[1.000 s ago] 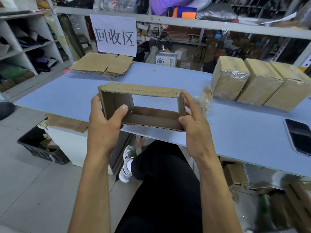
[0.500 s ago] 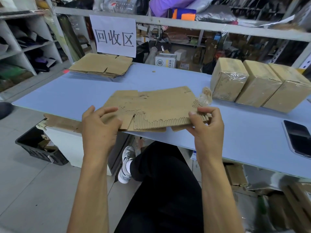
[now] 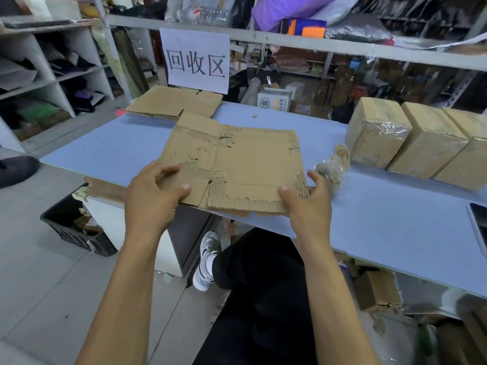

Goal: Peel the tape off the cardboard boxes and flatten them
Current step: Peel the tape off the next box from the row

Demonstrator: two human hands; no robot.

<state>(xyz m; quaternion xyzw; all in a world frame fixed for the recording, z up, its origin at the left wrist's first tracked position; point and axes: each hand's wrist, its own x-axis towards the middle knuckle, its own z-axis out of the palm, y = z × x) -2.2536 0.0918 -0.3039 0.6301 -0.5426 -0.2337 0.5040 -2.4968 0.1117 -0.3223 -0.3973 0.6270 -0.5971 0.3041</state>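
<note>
A flattened cardboard box, brown with torn, ragged surface strips, lies tilted over the near edge of the blue table. My left hand grips its near left corner, thumb on top. My right hand pinches its near right corner. Three taped cardboard boxes stand in a row at the right, wrapped in clear tape. A stack of flattened boxes lies at the far left of the table under a white sign.
A crumpled wad of peeled clear tape lies just right of my right hand. A dark phone rests at the table's right edge. A black crate sits on the floor at the left. Shelves stand behind the table.
The box went from an open rectangular sleeve to a flat sheet. Both hands shifted to its near corners and the sheet moved up and forward over the table.
</note>
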